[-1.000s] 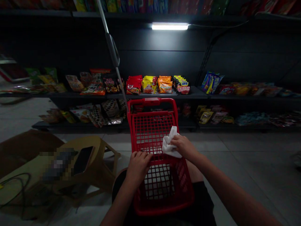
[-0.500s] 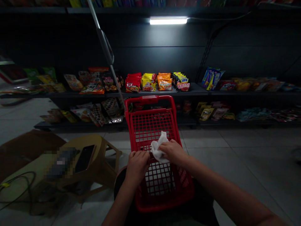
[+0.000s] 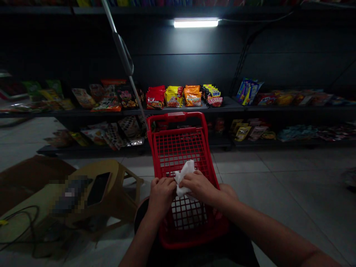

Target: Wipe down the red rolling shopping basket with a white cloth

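Note:
A red plastic shopping basket [image 3: 180, 148] lies on my lap, its open side toward me and its handle at the far end. My left hand [image 3: 161, 194] is closed on the basket's near left rim. My right hand [image 3: 198, 186] grips a crumpled white cloth [image 3: 183, 177] and presses it against the basket's mesh close to my left hand. Both forearms reach in from the bottom of the view.
A tan plastic stool [image 3: 111, 193] with a dark phone [image 3: 98, 188] on it stands at my left, beside cardboard [image 3: 27, 178] and cables. Dark shelves [image 3: 222, 107] of snack packets [image 3: 174, 97] run across the back. A metal pole [image 3: 122, 59] leans behind the basket. Grey tiled floor lies to the right.
My right hand has slid the white cloth leftward along the basket, from its right side to right beside my left hand. My left hand has kept its grip.

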A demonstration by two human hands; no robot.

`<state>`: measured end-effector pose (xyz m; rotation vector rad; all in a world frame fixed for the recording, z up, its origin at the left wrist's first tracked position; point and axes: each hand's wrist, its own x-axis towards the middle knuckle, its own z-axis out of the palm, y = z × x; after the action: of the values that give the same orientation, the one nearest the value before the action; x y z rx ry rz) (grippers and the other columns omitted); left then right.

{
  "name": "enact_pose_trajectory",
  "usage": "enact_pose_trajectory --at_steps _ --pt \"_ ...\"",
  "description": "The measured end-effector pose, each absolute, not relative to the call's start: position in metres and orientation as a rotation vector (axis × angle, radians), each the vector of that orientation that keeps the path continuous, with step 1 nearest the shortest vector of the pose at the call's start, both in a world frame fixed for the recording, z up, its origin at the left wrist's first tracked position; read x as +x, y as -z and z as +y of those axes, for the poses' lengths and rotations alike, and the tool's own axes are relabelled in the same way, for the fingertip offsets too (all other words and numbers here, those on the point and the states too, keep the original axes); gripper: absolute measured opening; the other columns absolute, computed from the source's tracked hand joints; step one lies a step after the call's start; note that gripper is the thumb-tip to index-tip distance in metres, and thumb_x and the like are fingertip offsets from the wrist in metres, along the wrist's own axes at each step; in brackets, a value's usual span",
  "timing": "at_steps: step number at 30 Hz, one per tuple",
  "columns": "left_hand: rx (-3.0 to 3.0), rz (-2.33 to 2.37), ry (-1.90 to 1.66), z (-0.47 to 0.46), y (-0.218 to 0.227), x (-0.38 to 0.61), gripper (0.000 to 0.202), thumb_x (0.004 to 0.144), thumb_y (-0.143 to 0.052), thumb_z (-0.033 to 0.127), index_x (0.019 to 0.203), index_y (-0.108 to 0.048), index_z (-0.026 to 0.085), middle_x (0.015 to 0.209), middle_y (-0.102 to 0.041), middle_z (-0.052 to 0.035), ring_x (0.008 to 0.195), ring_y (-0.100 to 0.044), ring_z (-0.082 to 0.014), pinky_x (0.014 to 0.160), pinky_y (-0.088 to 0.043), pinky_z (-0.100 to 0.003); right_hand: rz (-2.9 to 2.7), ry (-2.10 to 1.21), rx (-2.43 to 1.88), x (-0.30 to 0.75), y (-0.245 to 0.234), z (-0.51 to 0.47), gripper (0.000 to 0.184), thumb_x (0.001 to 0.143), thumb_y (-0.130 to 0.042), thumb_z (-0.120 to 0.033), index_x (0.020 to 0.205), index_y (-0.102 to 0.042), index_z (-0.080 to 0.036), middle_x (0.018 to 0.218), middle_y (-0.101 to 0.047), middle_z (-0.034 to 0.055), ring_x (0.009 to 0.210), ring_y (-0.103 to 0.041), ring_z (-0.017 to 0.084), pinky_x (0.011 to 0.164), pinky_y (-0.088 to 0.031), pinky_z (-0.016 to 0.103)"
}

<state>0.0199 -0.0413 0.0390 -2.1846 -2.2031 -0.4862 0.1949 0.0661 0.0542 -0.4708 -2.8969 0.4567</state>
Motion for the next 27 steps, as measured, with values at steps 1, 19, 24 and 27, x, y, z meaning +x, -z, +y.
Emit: enact_pose_trajectory --at_steps 1,19,24,27 --pt "-2.179 -2.218 0.473 -0.041 -0.040 0.021 0.012 0.083 -0.060 0.016 0.090 -0.064 0.025 0.106 -0.072 -0.0014 0.103 -0.061 -0.0229 0.090 -0.030 -0.043 -2.909 -0.475 -0.482 0.207 -0.055 0.071 0.024 0.083 -0.070 -0.021 0.107 -0.065 -0.025 0.107 -0.068 0.0019 0.100 -0.059 0.019 0.089 -0.030 0.032" --pt "-2.158 -2.329 0.510 -0.032 -0.035 0.024 0.047 0.074 -0.064 0.008 0.116 -0.060 0.030 0.117 -0.069 -0.0003 0.110 -0.059 -0.0229 0.099 -0.031 -0.044 -2.586 0.340 -1.246 0.170 -0.108 0.269 0.029 0.099 -0.036 -0.018 0.112 -0.061 -0.020 0.113 -0.064 0.0109 0.116 -0.045 0.027 0.094 -0.027 0.041" --pt "-2.191 -2.328 0.517 -0.033 -0.036 0.022 0.047 0.074 -0.064 0.007 0.115 -0.060 0.031 0.116 -0.069 0.0006 0.110 -0.058 -0.0227 0.096 -0.031 -0.043 -2.643 0.318 -1.159 0.199 -0.079 0.205 0.031 0.099 -0.037 -0.017 0.122 -0.058 -0.016 0.114 -0.067 0.0133 0.116 -0.048 0.027 0.099 -0.028 0.042" --pt "-2.207 -2.320 0.508 -0.034 -0.036 0.020 0.046 0.075 -0.062 0.007 0.115 -0.060 0.031 0.116 -0.069 -0.0002 0.109 -0.058 -0.0231 0.096 -0.030 -0.043 -2.691 0.280 -1.081 0.231 -0.052 0.141 0.035 0.097 -0.043 -0.017 0.130 -0.054 -0.013 0.123 -0.064 0.0165 0.119 -0.050 0.028 0.100 -0.032 0.043"
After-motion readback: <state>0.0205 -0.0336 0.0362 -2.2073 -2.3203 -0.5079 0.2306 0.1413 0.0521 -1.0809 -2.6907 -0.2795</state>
